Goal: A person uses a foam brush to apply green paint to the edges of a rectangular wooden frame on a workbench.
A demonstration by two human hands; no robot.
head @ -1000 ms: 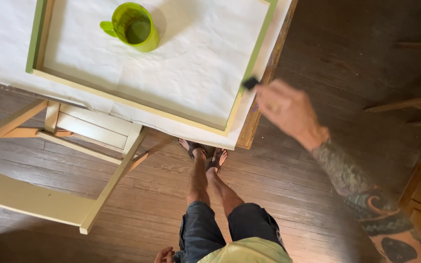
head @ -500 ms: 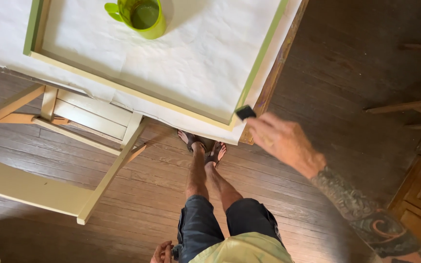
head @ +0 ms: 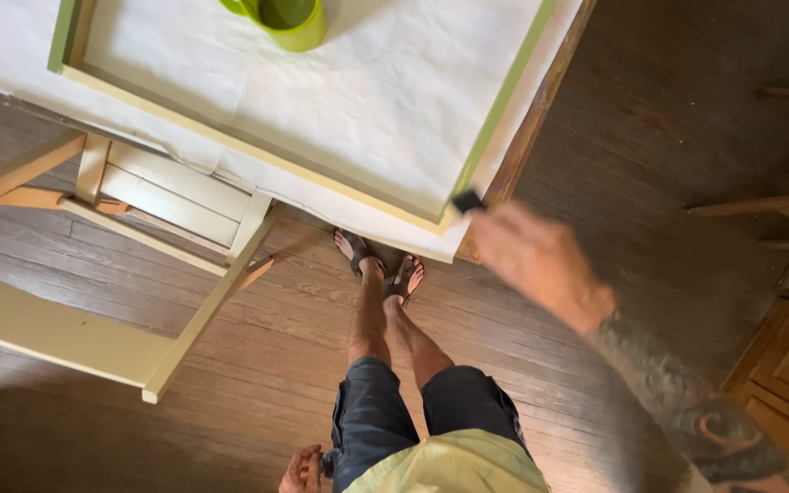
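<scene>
In the head view, the right hand (head: 536, 260) is blurred and reaches toward one o'clock from the person's body. Its grip is closed around a small dark brush (head: 468, 201), whose tip touches the near corner of the green-edged frame (head: 495, 119). The frame lies on white paper (head: 358, 82) on the worktop (head: 541, 100). A green cup (head: 289, 18) stands inside the frame, at eleven o'clock from the brush, well apart. The left hand (head: 301, 470) hangs by the hip at six o'clock; its fingers look loosely curled, holding nothing clear. A pale wooden chair (head: 139, 237) lies on the floor at nine o'clock.
</scene>
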